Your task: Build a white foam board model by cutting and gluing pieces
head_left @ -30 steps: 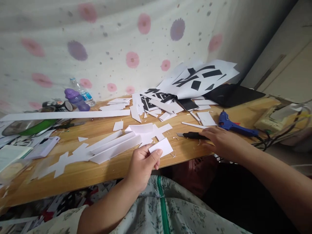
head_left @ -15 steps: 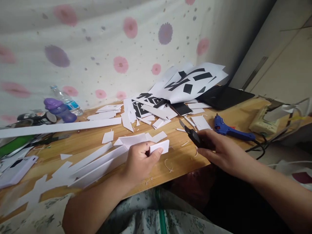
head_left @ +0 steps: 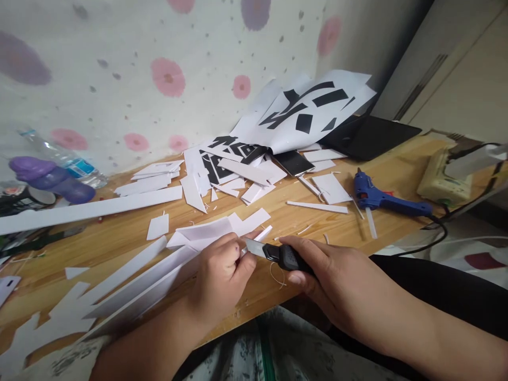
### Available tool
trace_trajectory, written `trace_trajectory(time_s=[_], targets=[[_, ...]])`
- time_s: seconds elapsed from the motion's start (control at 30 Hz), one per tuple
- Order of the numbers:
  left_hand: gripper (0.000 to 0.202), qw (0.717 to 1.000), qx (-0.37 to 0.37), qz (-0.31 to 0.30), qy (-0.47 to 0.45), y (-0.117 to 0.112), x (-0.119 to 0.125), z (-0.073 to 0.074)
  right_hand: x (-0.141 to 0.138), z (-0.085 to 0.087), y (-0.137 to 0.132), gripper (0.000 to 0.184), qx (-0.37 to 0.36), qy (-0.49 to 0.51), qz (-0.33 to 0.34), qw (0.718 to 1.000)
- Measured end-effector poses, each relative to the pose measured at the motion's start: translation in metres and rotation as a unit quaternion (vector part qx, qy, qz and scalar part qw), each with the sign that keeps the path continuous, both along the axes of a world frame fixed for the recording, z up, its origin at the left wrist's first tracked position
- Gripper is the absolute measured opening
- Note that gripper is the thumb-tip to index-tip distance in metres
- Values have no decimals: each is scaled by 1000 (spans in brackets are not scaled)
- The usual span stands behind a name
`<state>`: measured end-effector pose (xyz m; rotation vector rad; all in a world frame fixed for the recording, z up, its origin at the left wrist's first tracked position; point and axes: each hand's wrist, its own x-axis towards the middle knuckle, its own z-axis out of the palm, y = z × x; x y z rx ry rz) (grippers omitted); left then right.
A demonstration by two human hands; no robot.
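Observation:
My left hand (head_left: pixel 224 270) is closed on a small white foam board piece (head_left: pixel 262 233), mostly hidden behind its fingers and the blade. In my right hand (head_left: pixel 329 275) is a black utility knife (head_left: pixel 286 257), its blade pointing left and meeting the piece near my left thumb. Whether the blade has entered the board I cannot tell. Just behind and left of my left hand lies a folded white board construction (head_left: pixel 202 233), with long white strips (head_left: pixel 146 286) running toward the front left of the wooden table (head_left: pixel 254 312).
A blue glue gun (head_left: pixel 381 198) lies at right, near a power strip (head_left: pixel 440 180) with cables. Behind are white scraps (head_left: pixel 250 174), a patterned sheet (head_left: pixel 301 111) and a black laptop (head_left: pixel 369 137). At left stand a purple bottle (head_left: pixel 51 177) and a long white strip (head_left: pixel 95 206).
My right hand has brought the knife left and down, so its blade now meets the piece in my left hand. The camera view has shifted to the right.

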<state>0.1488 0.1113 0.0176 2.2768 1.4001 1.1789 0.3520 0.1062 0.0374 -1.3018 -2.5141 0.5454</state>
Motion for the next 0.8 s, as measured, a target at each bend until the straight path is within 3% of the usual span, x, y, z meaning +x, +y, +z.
trace_trajectory(time_s=[0.33, 0.8], targets=[[21, 993, 92, 1, 78, 0, -6, 0, -5, -3, -2, 25, 25, -7, 6, 1000], [17, 994, 92, -21, 63, -4, -8, -5, 0, -4, -2, 23, 100, -4, 13, 995]])
